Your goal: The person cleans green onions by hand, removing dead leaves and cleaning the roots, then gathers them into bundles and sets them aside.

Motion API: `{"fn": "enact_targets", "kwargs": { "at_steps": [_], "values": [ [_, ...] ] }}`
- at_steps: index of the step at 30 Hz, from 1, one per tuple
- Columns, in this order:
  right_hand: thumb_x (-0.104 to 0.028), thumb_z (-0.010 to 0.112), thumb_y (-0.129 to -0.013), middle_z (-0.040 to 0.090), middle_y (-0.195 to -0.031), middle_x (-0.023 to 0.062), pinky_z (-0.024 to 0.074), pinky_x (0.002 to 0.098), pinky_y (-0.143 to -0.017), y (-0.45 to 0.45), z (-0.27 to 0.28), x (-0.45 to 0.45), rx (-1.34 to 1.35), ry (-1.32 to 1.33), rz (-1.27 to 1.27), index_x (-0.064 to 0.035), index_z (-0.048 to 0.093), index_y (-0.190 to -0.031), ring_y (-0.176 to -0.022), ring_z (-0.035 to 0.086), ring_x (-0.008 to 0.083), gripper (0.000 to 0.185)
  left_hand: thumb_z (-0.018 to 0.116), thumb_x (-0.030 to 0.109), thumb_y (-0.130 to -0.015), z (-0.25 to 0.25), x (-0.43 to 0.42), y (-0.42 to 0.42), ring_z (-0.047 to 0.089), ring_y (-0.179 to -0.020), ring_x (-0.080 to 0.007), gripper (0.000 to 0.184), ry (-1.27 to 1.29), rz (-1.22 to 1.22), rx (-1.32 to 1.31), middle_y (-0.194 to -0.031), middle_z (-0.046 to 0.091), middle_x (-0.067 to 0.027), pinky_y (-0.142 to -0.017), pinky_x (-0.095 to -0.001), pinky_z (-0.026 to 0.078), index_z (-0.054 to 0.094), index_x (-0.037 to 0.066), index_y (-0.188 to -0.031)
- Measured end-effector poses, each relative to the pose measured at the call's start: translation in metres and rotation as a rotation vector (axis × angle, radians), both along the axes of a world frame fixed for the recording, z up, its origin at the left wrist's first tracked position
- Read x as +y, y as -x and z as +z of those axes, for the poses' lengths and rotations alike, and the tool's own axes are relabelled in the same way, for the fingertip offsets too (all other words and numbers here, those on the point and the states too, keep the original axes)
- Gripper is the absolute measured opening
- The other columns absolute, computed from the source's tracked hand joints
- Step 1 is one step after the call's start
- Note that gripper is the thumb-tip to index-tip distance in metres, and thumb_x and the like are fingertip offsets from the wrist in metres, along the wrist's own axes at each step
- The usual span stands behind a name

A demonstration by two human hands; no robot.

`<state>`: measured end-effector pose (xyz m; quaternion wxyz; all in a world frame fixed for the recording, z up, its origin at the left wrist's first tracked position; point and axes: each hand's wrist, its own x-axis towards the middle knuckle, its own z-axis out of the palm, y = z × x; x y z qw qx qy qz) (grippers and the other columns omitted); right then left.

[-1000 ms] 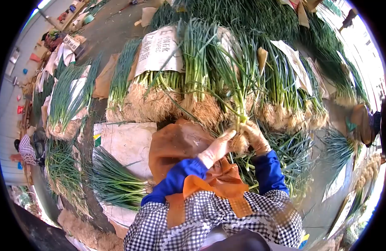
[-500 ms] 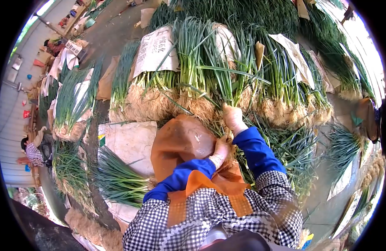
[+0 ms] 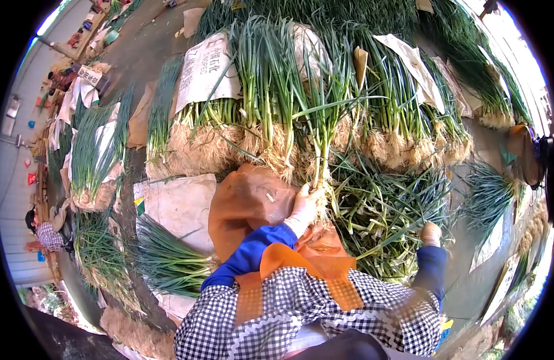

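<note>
The right hand (image 3: 430,233) has left the onions (image 3: 320,157) for the leaf pile's (image 3: 373,219) right edge, curled, contents unclear; the left hand (image 3: 307,206), closed near their roots beside the apron (image 3: 247,198), now holds them alone.

Grips a bunch of green onions (image 3: 320,141) near the root end with the left hand (image 3: 305,206). Holds the right hand (image 3: 431,233) well apart, at the right edge of a heap of loose leaves (image 3: 376,222). Wears an orange apron (image 3: 247,204) over a checked smock (image 3: 217,330). Faces a row of rooted bunches (image 3: 389,114), partly covered by a white printed sack (image 3: 208,75). Has another bunch (image 3: 169,257) on a pale sheet (image 3: 178,201) at left.
</note>
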<state>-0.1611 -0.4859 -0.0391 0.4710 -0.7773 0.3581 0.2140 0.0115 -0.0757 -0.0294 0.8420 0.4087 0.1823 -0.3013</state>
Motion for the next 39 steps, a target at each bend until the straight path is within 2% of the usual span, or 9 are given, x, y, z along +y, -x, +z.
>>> {"fn": "enact_targets", "kwargs": {
  "at_steps": [1, 10, 15, 21, 23, 27, 30, 35, 39],
  "values": [
    [-0.027, 0.064, -0.079, 0.063, -0.095, 0.0151, 0.0478, 0.0317, -0.077, -0.031, 0.078, 0.042, 0.412, 0.762, 0.439, -0.0063, 0.060, -0.107, -0.087, 0.061, 0.0184, 0.035, 0.059, 0.001, -0.080, 0.001, -0.001, 0.000, 0.052, -0.056, -0.0127, 0.025, 0.051, -0.006, -0.006, -0.075, 0.054, -0.0028, -0.048, -0.0242, 0.045, 0.050, 0.006, -0.103],
    [-0.040, 0.059, -0.081, 0.065, -0.086, 0.0170, 0.0482, 0.0346, -0.074, -0.244, -0.013, 0.248, -0.641, 0.416, 0.874, -0.0071, 0.062, -0.105, -0.080, 0.062, 0.0305, 0.041, 0.057, 0.009, -0.085, -0.018, -0.008, 0.015, 0.046, -0.099, -0.0103, 0.039, -0.278, -0.055, -0.341, -0.106, 0.053, -0.0034, -0.088, -0.0237, 0.036, 0.044, 0.004, -0.122],
    [-0.019, 0.062, -0.084, 0.060, -0.070, 0.0004, 0.0434, 0.0223, -0.053, -0.232, 0.034, 0.280, -0.532, -0.711, -0.095, -0.0017, 0.060, -0.092, -0.059, 0.054, 0.0095, 0.019, 0.053, 0.020, -0.090, 0.010, 0.000, 0.009, 0.049, -0.091, -0.0113, 0.037, -0.053, 0.078, -0.105, -0.102, 0.053, -0.0008, -0.082, -0.0240, 0.041, 0.044, 0.007, -0.123],
    [-0.022, 0.060, -0.085, 0.052, -0.054, -0.0040, 0.0394, 0.0231, -0.042, -0.199, 0.020, 0.315, -1.014, -0.191, -0.267, -0.0100, 0.060, -0.067, -0.046, 0.049, 0.0082, 0.022, 0.045, 0.026, -0.091, -0.086, 0.000, 0.015, 0.050, -0.101, -0.0218, 0.032, 0.698, 0.077, 0.247, -0.108, 0.057, -0.0083, -0.094, -0.0346, 0.038, 0.051, 0.007, -0.117],
    [-0.017, 0.061, -0.084, 0.055, -0.060, -0.0032, 0.0402, 0.0219, -0.047, -0.190, 0.022, 0.304, -0.885, 0.379, 0.281, -0.0067, 0.061, -0.073, -0.053, 0.048, 0.0070, 0.016, 0.054, 0.028, -0.088, -0.073, 0.006, 0.011, 0.053, -0.093, -0.0190, 0.033, 1.766, 0.421, 1.272, -0.099, 0.059, -0.0060, -0.084, -0.0310, 0.045, 0.052, 0.007, -0.114],
    [-0.023, 0.063, -0.079, 0.042, -0.048, 0.0104, 0.0342, 0.0364, -0.040, -0.124, 0.068, 0.272, -1.054, 0.162, 0.658, -0.0081, 0.049, -0.056, -0.041, 0.045, 0.0254, 0.031, 0.039, 0.035, -0.093, -0.008, 0.004, 0.002, 0.056, -0.092, -0.0230, 0.044, 0.441, 0.175, 0.269, -0.105, 0.058, -0.0106, -0.083, -0.0342, 0.045, 0.046, 0.003, -0.122],
    [-0.009, 0.065, -0.080, 0.053, -0.052, -0.0001, 0.0389, 0.0231, -0.043, -0.072, 0.075, 0.206, -0.597, -0.162, 0.090, -0.0089, 0.065, -0.071, -0.047, 0.048, 0.0099, 0.009, 0.048, 0.036, -0.090, -0.027, 0.014, -0.002, 0.056, -0.062, -0.0144, 0.036, 0.445, 0.221, 0.345, -0.086, 0.062, -0.0040, -0.047, -0.0260, 0.044, 0.057, 0.006, -0.108],
    [-0.046, 0.058, -0.081, 0.066, -0.092, 0.0095, 0.0492, 0.0330, -0.074, -0.063, 0.036, 0.129, 0.353, 0.687, 0.974, -0.0079, 0.063, -0.103, -0.086, 0.064, 0.0267, 0.044, 0.047, 0.033, -0.091, -0.052, 0.009, -0.008, 0.056, -0.070, -0.0156, 0.031, 0.593, 0.276, 0.406, -0.087, 0.062, -0.0043, -0.057, -0.0271, 0.046, 0.058, 0.007, -0.105],
    [-0.037, 0.056, -0.085, 0.061, -0.106, 0.0134, 0.0452, 0.0326, -0.085, -0.149, 0.073, 0.234, -0.501, -0.165, 0.275, -0.0057, 0.058, -0.108, -0.099, 0.058, 0.0250, 0.039, 0.049, 0.026, -0.091, -0.039, 0.008, 0.006, 0.054, -0.088, -0.0130, 0.031, 0.403, 0.182, 0.103, -0.101, 0.059, -0.0031, -0.081, -0.0270, 0.045, 0.053, 0.006, -0.115]
  ]
}}
